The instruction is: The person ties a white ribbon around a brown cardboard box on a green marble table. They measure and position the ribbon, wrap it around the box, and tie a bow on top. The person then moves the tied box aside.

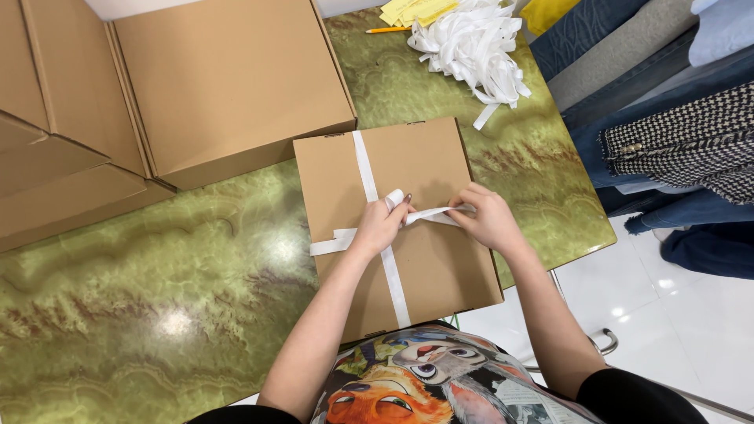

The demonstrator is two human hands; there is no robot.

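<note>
Both the left hand (382, 224) and right hand (488, 217) pinch white ribbon (375, 188) crossing the closed cardboard box (428, 161) lengthwise and sideways.

I record the table (157, 298) as glossy green with a marbled, wavy pattern and brownish veins. The near box (424, 267) is plain tan cardboard, crossed by a white ribbon (367, 169). The larger boxes (228, 78) at far left are the same tan. At the far edge I note a pile of white ribbon (471, 47), yellow paper (412, 9) and an orange pencil (386, 30). The garments (683, 141) at right are blue denim and black-and-white houndstooth. The floor (675, 322) is white.
</note>
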